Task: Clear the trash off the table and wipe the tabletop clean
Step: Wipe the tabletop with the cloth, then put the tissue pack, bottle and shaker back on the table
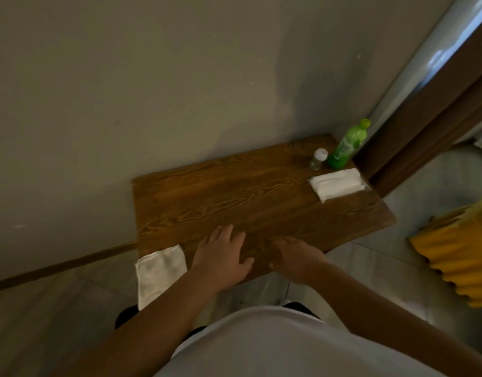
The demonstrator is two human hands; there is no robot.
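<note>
Right now both hands rest flat on the near edge of the wooden table [234, 197] and neither one holds anything. Its left hand [223, 257] lies with fingers spread wide, palm down on the wood. Its right hand [294, 257] is also down on the wood, open with the fingers a bit curled, just to the right of the other one. A white cloth [159, 273] hangs over the near left corner of the table, with its long side running from the tabletop down over the edge. It sits just beside the left hand, to that hand's left, so the left hand is much the nearer one for picking it up. Far away at the right end stand a green plastic bottle [348, 144] and a small clear bottle with a white cap [318, 158], close together by the wall. A white tissue pack [336, 184] lies flat just in front of them, its long side going left to right. Those three are well apart from both hands, and the right hand is the closer one to them
</note>
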